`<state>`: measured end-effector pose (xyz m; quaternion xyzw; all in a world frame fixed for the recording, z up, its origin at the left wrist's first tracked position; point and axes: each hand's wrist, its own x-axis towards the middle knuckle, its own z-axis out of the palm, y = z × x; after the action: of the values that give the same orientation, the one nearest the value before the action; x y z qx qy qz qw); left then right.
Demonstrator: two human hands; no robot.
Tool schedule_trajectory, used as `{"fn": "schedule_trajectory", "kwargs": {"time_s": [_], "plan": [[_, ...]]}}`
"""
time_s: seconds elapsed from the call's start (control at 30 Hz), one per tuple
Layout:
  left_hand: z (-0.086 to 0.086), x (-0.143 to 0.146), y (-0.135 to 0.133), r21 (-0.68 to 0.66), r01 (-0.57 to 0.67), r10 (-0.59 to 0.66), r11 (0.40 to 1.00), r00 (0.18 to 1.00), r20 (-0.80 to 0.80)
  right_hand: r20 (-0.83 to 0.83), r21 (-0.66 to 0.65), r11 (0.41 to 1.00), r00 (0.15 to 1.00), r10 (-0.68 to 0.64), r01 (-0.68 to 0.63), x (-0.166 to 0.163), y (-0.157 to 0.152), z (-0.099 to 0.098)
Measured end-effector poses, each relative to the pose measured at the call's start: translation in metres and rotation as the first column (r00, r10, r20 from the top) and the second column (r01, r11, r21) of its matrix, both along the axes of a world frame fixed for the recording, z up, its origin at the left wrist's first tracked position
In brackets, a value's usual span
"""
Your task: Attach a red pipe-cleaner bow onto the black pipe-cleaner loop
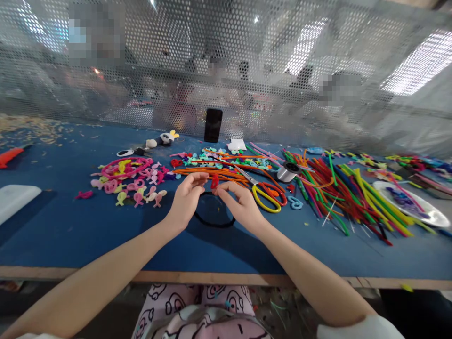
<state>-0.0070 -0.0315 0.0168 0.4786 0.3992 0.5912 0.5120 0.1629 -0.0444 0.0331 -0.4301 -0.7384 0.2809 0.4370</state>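
Note:
My right hand (242, 205) pinches a small twisted piece of red pipe cleaner (214, 181) with thumb and forefinger. My left hand (188, 197) is close beside it on the other side, fingers curled in; whatever its fingertips hold is hidden. A black ring (214, 224) lies below and between my hands, partly covered by them. Just right of my right hand are scissors (261, 200) with yellow and red-orange handles. Orange pipe cleaners (221, 175) lie behind my fingers.
Pink, white and yellow twisted shapes (137, 186) are piled at left. A wire spool (287, 172), bundled coloured pipe cleaners (332, 188) and a silver plate (436, 212) stand right. A phone (213, 125) leans on the perforated metal screen (243, 108). A white object (17, 197) is far left.

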Motion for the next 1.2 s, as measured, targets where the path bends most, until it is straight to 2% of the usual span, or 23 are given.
{"fn": "schedule_trajectory", "kwargs": {"time_s": [0.07,0.17,0.27,0.37,0.43,0.5,0.57,0.63,0.7,0.83,1.03,1.2], "plan": [[-0.001,-0.001,-0.001,0.045,-0.066,0.075,0.997,0.971,-0.225,0.001,0.049,0.999,1.0,-0.001,0.001,0.002,0.0,0.0],[0.0,-0.002,-0.004,0.177,0.013,0.059,0.984,0.915,-0.398,0.095,0.206,0.978,0.995,-0.014,-0.006,0.003,0.002,-0.001],[-0.001,0.0,-0.006,0.185,0.066,0.01,0.98,0.923,-0.385,0.206,0.316,0.948,0.978,-0.038,-0.03,0.004,0.004,-0.004],[-0.002,0.003,-0.005,0.07,0.086,-0.064,0.994,0.959,-0.275,0.343,0.369,0.926,0.938,-0.058,-0.077,0.005,0.005,-0.006],[-0.002,0.005,-0.004,-0.018,0.079,-0.081,0.997,0.981,-0.178,0.377,0.38,0.919,0.925,-0.052,-0.104,0.005,0.004,-0.006],[-0.001,0.006,-0.003,-0.099,0.069,-0.077,0.993,0.994,-0.077,0.314,0.357,0.931,0.948,-0.048,-0.071,0.006,0.003,-0.004],[0.0,0.006,-0.003,-0.158,0.078,-0.079,0.984,0.997,-0.004,0.173,0.31,0.95,0.981,-0.088,0.03,0.006,0.002,-0.002],[0.001,0.006,-0.004,-0.18,0.108,-0.106,0.978,0.994,0.021,0.048,0.241,0.962,0.988,-0.144,0.129,0.006,0.003,-0.001],[0.002,0.006,-0.006,-0.147,0.142,-0.146,0.979,0.989,-0.015,-0.021,0.179,0.972,0.989,-0.149,0.15,0.006,0.004,-0.001],[0.003,0.006,-0.009,0.01,0.197,-0.192,0.98,0.965,-0.176,-0.136,0.079,0.993,0.988,-0.071,0.083,0.007,0.008,-0.001],[0.006,0.005,-0.009,-0.035,0.353,-0.353,0.935,0.914,-0.198,-0.259,-0.065,0.998,0.966,0.009,-0.026,0.014,0.012,0.002],[0.004,0.004,-0.006,-0.007,0.315,-0.307,0.949,0.922,-0.236,-0.262,-0.046,0.982,0.95,0.168,-0.186,0.021,0.016,0.0]]}}
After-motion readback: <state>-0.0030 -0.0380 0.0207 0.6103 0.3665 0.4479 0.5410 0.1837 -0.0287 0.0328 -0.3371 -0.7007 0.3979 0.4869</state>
